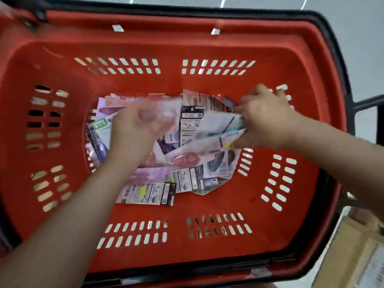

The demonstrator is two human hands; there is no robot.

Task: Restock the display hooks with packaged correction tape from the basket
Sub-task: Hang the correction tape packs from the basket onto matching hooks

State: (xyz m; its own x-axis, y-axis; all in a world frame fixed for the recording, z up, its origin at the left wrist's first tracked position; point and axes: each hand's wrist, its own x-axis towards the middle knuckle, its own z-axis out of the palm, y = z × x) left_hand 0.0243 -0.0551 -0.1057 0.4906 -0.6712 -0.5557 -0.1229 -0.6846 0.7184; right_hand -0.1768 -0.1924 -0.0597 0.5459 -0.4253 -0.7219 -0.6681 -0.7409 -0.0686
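A red plastic basket (207, 44) with slotted walls fills the view from above. On its floor lies a loose pile of correction tape packages (158, 183), pink, purple and blue, several of them back side up. My left hand (133, 132) is inside the basket over the left of the pile and holds a pink packet (166, 113), blurred by motion. Over the right of the pile, my right hand (268, 117) grips a white and blue packet (218, 129) by its right end, lifted a little above the others. No display hooks are in view.
The basket has a black rim and a black handle (367, 102) sticking out at the right. A cardboard box (357, 256) sits on the floor at the lower right. Pale floor shows beyond the basket's far edge.
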